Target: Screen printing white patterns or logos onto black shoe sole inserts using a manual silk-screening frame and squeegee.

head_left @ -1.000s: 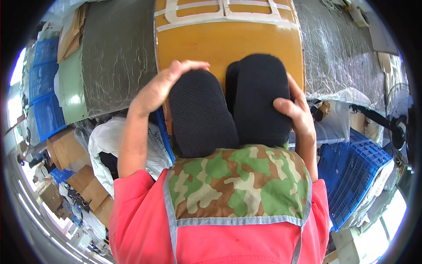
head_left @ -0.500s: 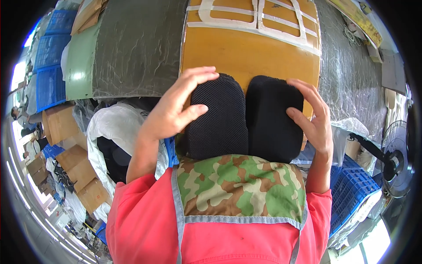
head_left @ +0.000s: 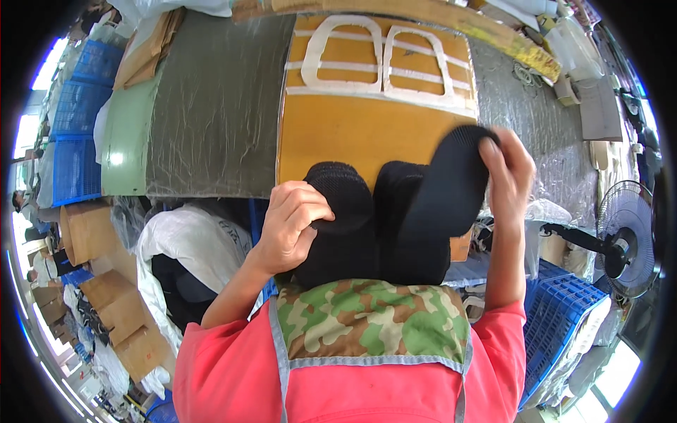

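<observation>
The left grip [head_left: 288, 224] is clamped on the edge of the left pad [head_left: 345, 189]; the right grip [head_left: 513, 171] clamps the right pad [head_left: 449, 187], tilted, partly covering a lower pad [head_left: 395, 185].

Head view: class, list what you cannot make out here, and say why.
All in the head view:
Right hand: some fingertips are hidden behind the raised black pad.
Raised black pad: its upper end is blurred.
Left hand: its palm is hidden by its own curled fingers.
White sack: folds cover most of its dark contents.
Distant people: too small at the left rim.
</observation>
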Demonstrator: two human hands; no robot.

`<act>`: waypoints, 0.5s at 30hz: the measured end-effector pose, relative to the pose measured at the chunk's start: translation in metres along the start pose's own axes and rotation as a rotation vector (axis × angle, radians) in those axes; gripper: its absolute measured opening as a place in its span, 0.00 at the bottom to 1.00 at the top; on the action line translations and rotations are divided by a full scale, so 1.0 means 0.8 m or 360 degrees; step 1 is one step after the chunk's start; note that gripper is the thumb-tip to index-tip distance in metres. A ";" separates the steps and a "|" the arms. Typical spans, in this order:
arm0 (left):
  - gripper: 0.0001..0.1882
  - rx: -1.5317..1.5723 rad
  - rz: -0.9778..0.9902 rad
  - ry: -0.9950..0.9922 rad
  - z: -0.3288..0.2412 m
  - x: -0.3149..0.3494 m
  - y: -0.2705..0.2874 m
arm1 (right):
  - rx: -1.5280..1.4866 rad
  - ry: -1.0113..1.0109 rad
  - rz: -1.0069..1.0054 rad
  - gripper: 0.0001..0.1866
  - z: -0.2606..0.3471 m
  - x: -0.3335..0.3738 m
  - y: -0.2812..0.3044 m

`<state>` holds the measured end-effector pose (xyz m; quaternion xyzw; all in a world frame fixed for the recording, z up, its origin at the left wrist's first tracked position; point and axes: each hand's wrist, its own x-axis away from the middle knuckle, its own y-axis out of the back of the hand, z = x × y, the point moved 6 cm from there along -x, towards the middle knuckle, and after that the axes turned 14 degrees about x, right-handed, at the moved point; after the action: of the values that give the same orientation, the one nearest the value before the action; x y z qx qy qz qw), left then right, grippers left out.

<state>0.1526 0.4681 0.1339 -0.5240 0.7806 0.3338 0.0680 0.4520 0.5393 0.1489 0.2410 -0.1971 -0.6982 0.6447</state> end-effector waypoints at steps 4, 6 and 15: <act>0.15 -0.0031 0.0034 0.0092 0.001 -0.008 -0.003 | -0.0559 0.0051 0.0300 0.10 0.016 -0.025 -0.038; 0.14 -0.0034 0.0000 0.0153 0.002 -0.010 0.000 | -0.0556 0.0065 0.0566 0.11 0.020 -0.005 -0.048; 0.06 0.0241 -0.0221 0.0303 0.030 -0.017 0.012 | 0.0585 0.0651 -0.0081 0.12 0.034 0.051 -0.040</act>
<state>0.1443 0.4948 0.1262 -0.5993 0.7684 0.2172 0.0560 0.4078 0.5004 0.1487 0.4948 -0.1802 -0.6035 0.5987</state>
